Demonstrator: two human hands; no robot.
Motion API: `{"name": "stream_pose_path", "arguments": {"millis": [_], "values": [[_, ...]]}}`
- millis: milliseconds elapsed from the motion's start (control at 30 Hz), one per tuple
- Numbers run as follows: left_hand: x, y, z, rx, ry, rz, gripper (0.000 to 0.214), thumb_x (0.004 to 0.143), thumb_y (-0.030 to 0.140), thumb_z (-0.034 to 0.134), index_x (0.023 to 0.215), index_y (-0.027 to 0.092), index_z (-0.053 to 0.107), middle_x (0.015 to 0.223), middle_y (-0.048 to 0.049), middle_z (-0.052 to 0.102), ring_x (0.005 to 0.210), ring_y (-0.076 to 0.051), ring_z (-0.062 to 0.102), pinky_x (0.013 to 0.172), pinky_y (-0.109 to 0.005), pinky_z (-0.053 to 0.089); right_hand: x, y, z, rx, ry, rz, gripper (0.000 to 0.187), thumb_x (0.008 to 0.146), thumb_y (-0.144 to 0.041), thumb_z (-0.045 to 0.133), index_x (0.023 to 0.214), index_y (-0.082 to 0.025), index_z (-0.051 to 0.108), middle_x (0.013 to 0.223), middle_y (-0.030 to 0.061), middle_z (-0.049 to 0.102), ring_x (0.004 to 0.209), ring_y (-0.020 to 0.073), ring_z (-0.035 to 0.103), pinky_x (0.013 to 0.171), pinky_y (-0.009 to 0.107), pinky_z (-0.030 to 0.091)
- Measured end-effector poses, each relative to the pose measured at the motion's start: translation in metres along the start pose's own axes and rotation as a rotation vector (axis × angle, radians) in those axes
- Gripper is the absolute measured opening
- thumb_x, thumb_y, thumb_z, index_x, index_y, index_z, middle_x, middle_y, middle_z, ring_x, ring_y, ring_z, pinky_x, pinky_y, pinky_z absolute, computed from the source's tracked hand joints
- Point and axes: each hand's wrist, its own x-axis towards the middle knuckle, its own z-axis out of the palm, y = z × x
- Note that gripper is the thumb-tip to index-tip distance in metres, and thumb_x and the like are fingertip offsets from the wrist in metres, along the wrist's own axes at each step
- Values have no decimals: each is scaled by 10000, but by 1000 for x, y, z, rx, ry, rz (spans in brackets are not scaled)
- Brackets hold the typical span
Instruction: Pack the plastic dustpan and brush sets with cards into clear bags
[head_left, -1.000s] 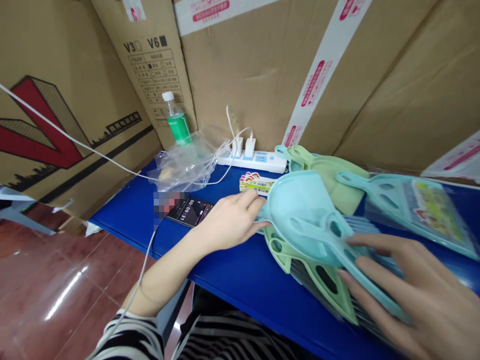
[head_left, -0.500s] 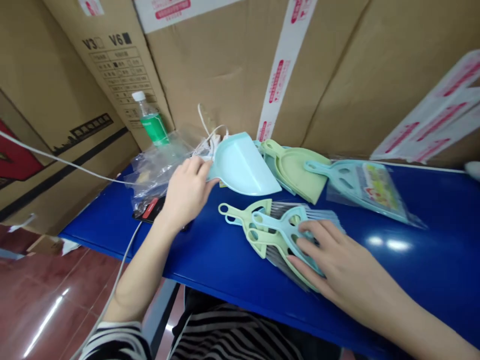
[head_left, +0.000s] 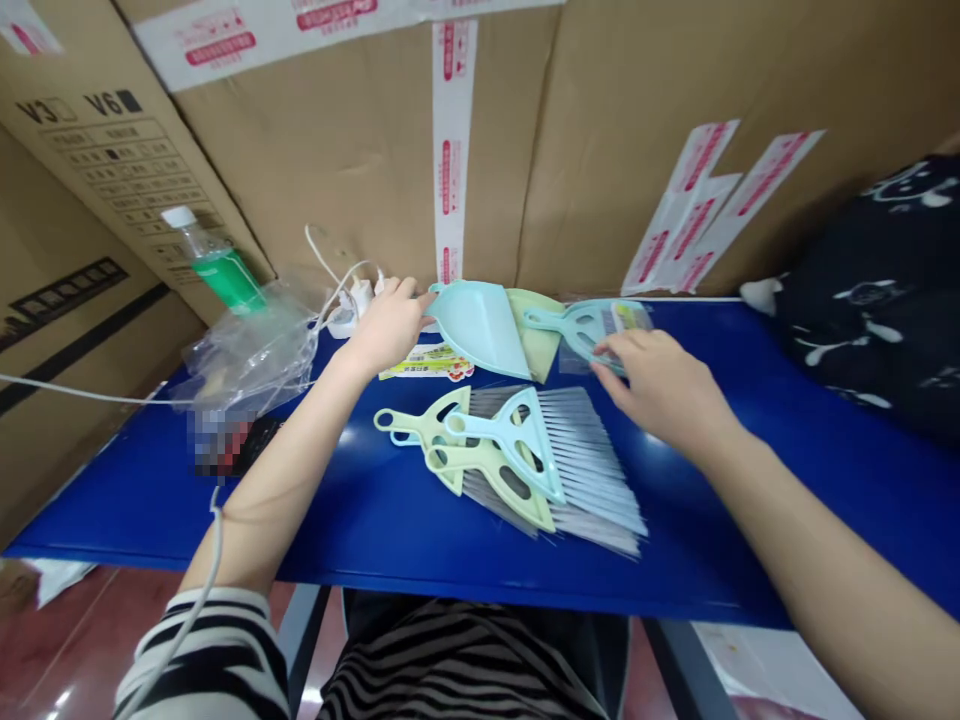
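Note:
My left hand (head_left: 386, 325) grips the handle end of a pale-blue plastic dustpan (head_left: 480, 328), which lies on the blue table (head_left: 712, 440). A green dustpan (head_left: 536, 330) is partly hidden behind it. My right hand (head_left: 660, 385) pinches the near edge of a pale-blue dustpan in a clear plastic bag (head_left: 592, 325). Below both hands lies a loose pile of hand brushes (head_left: 525, 465) with green and pale-blue handles and grey bristles. A small printed label card (head_left: 426, 362) lies just below the left hand.
Behind the table stand taped cardboard boxes (head_left: 322, 130). At the back left are a power strip with chargers (head_left: 349, 318), a water bottle (head_left: 214, 260) and a crumpled plastic bag (head_left: 251, 345). A dark patterned fabric (head_left: 870, 290) lies at the far right.
My right hand has left the brushes and gone to the bagged dustpan. The brushes now lie spread apart. The view has swung, showing more of the table to the right.

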Motion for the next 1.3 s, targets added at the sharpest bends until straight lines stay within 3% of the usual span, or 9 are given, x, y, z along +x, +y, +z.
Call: {"name": "stream_pose_path", "arguments": {"millis": [67,167,433,733,867,1000,1133,1300], "values": [[9,5,0,12,-14,-1,377,979,188,395,1302,97,567,1156,-173,589,1133,-315,543,963,-452,456,5,18,6,-109,-89,70,183,842,-234,542,969,-152,646,981,187,687,925,344,636,679,392,499],[19,10,1,25,-13,-15,395,965,143,380,1313,98,561,1183,-182,577,1158,-324,532,964,-453,455,8,29,10,-153,-193,57,213,839,-229,553,1021,-154,634,1034,189,683,960,337,636,679,376,501],[36,16,-5,44,-46,-54,491,909,25,309,1316,134,562,1236,-195,539,1222,-331,489,939,-458,475,13,22,10,-146,-273,-24,232,842,-72,422,963,-153,603,891,156,704,845,277,670,640,312,443],[49,23,-9,22,-86,17,538,892,11,328,1365,165,533,1246,-184,548,1239,-333,498,946,-452,482,8,32,-20,-151,-144,74,186,873,-125,407,986,-155,552,908,149,671,786,266,654,576,311,411],[63,31,3,-16,-89,107,570,877,-6,351,1368,208,545,1262,-141,578,1226,-267,535,995,-387,464,6,20,-23,-128,-103,-8,152,864,-115,428,933,-183,546,875,120,669,795,254,648,580,304,419],[70,34,17,-45,-31,130,591,861,-19,358,1375,214,535,1324,-130,578,1266,-245,526,1031,-393,450,6,3,-23,-123,-134,-98,133,876,-100,450,924,-172,550,861,117,669,809,246,647,610,294,426],[56,33,13,-87,72,145,566,871,0,332,1406,117,474,1388,-178,538,1282,-262,516,1039,-441,448,1,-10,-23,-117,-151,-151,137,876,-78,463,894,-176,557,820,98,667,787,231,641,599,279,409],[0,42,-6,-161,175,314,456,956,158,338,1387,108,479,1333,-157,573,1212,-253,548,1024,-439,460,-11,-27,-22,-119,-22,-354,199,835,-13,456,884,-160,581,767,86,656,719,212,608,574,278,393]]}}
